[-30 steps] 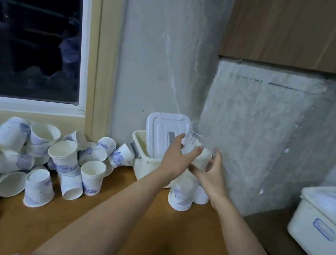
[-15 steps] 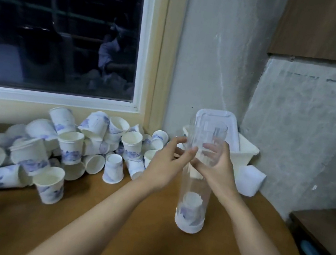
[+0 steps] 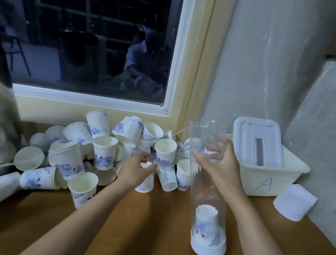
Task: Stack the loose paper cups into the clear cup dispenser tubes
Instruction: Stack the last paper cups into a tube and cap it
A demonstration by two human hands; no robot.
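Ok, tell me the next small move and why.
Probably curl the left hand round the rim-down cup it reaches for and lift it toward the tube's open top: the right hand grips the clear tube, which is mostly empty.

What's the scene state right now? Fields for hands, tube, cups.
left hand: fingers curled round an upside-down cup at the pile's edge
right hand: grips the clear tube near its top
tube position: standing on the table, slightly tilted
tube contents: stacked cups, upside-down, at the bottom
loose cups: heaped below the window
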